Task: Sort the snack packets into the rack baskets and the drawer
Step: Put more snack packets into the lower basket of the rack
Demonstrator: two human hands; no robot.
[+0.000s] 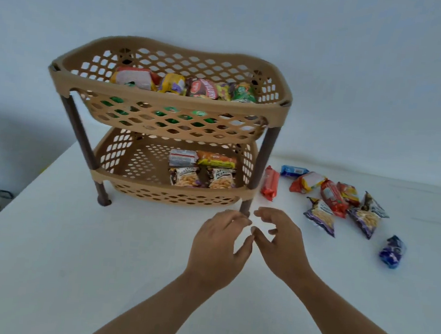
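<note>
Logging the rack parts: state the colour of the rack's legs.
Dark brown legs, under tan baskets; clearest in the head view.

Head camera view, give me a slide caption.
Empty hands before a tan two-tier plastic basket rack; unsorted snack packets wait.

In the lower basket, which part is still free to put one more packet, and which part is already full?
The lower basket is bare on its left half, between its left wall and the grey packet. The right half is crowded: four packets lie there, including two peanut packets at the front. Both hands, left hand and right hand, are empty.
</note>
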